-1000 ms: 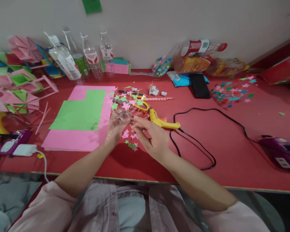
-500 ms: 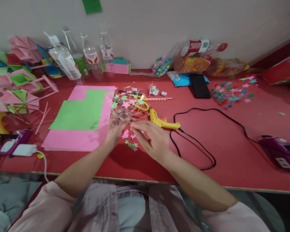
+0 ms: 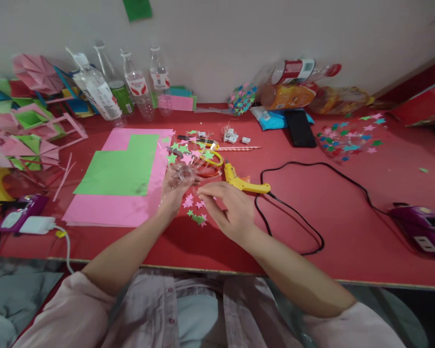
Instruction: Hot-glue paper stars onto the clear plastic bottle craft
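- My left hand (image 3: 172, 188) has its grip closed around a clear plastic piece (image 3: 184, 173), held above the red tabletop (image 3: 351, 227), its round neck turned up toward me.
- Green and pink stars (image 3: 187, 159) show across the splayed far side of that piece, beyond my fingers.
- My right hand (image 3: 232, 209) is just beside it, apart from the plastic, thumb and forefinger brought near each other; from here I can't make out whether that grip pinches anything.
- Between my hands, on the near side, loose paper stars (image 3: 198, 219) in pink and green lie scattered.
- I have a yellow glue gun (image 3: 243, 184) lying just beyond my right hand, its black cord (image 3: 293, 162) looping out rightward.
- Yellow-handled scissors (image 3: 217, 155) lie behind the plastic, partly hidden from me.
- Over on my left, a green sheet (image 3: 119, 169) rests on pink sheets (image 3: 105, 210).
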Tool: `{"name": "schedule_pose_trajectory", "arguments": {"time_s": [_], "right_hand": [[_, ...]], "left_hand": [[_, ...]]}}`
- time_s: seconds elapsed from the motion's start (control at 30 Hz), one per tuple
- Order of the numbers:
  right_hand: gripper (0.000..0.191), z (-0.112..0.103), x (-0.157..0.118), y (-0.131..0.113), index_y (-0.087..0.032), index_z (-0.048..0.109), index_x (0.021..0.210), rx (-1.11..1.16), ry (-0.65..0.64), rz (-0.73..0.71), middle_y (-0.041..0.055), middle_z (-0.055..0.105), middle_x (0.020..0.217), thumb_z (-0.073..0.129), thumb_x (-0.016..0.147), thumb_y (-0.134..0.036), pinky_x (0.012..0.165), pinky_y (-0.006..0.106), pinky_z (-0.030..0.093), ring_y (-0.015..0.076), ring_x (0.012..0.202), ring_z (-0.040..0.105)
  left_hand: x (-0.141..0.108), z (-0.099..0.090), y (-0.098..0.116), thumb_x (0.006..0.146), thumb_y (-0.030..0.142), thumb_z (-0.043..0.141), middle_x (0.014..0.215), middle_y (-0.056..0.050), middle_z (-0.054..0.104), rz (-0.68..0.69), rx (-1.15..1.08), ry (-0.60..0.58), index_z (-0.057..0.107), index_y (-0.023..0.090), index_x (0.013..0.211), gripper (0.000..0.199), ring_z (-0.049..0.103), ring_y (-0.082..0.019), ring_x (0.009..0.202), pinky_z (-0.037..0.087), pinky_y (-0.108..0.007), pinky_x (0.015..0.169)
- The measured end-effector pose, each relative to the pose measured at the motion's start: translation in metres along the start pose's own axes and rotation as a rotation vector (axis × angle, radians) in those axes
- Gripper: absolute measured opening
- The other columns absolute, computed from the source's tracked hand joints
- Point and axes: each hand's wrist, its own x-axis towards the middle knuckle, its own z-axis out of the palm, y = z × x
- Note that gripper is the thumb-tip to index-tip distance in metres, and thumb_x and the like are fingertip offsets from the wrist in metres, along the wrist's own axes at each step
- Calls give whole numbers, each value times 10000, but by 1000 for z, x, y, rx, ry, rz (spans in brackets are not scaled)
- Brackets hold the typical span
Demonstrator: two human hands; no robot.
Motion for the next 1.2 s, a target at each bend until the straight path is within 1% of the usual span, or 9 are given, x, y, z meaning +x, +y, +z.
{"name": "schedule_pose_trajectory", "arguments": {"time_s": [0.13, 0.3, 0.53, 0.63, 0.77, 0.87, 0.97, 1.1, 1.2], "right_hand": [[236, 0, 0, 2, -201, 623, 1036, 45, -19, -43, 49, 715, 973, 548, 865, -55, 779, 255, 576, 125, 904, 682], [236, 3, 2, 1, -210, 625, 1025, 66, -15, -37, 47, 711, 950, 558, 853, -63, 723, 260, 577, 129, 860, 680], [216, 4, 2, 3, -228, 613, 1012, 51, -20, -19, 18, 702, 930, 562, 857, -86, 754, 265, 556, 118, 871, 664], [202, 5, 1, 2, -232, 599, 1006, 77, -36, 41, 7, 693, 912, 542, 868, -96, 699, 245, 548, 108, 811, 657], [127, 7, -1, 2, -229, 571, 914, 150, -36, 153, -10, 671, 855, 552, 861, -115, 633, 219, 527, 99, 732, 640], [155, 8, -2, 4, -242, 544, 904, 181, 9, 131, -21, 658, 831, 571, 844, -102, 669, 245, 527, 113, 758, 645], [202, 7, 1, 6, -255, 526, 911, 191, 52, 76, -23, 652, 839, 579, 836, -75, 760, 298, 532, 127, 809, 654], [201, 2, 10, 2, -249, 533, 935, 240, 42, 99, -5, 649, 877, 572, 849, -71, 781, 298, 540, 130, 870, 653], [156, -2, 19, -3, -235, 566, 940, 203, 19, 129, 6, 664, 896, 574, 861, -100, 769, 293, 539, 132, 864, 648]], "left_hand": [[0, 0, 1, 669, 243, 784, 830, 25, 675, -7, 4, -11, 574, 232, 873, 293, 658, -107, 653, 550, -252, 624], [-1, 0, 3, 682, 239, 763, 759, 41, 633, -5, 17, -26, 565, 240, 868, 271, 655, -116, 650, 521, -248, 581], [0, 0, 2, 662, 251, 783, 774, 37, 643, 4, 6, -28, 574, 240, 858, 287, 643, -117, 644, 516, -254, 583], [0, 1, 2, 628, 260, 800, 766, 32, 652, 11, -7, -20, 573, 239, 818, 297, 627, -113, 630, 514, -248, 579], [0, 2, 2, 620, 288, 817, 750, 24, 645, 21, 9, -7, 586, 234, 808, 302, 623, -121, 632, 521, -270, 611], [0, 1, 2, 639, 303, 815, 775, 15, 654, 16, 11, -17, 594, 235, 839, 305, 633, -129, 654, 529, -292, 649], [0, 1, 3, 658, 302, 807, 774, 10, 659, 10, 6, -32, 599, 232, 846, 289, 641, -141, 685, 530, -298, 667], [5, 5, 10, 629, 301, 825, 754, 22, 643, 42, 7, -51, 600, 226, 831, 311, 630, -129, 694, 520, -271, 660], [11, 9, 17, 639, 292, 805, 765, 25, 637, 60, 28, -92, 600, 215, 854, 307, 612, -110, 687, 509, -249, 661]]}}
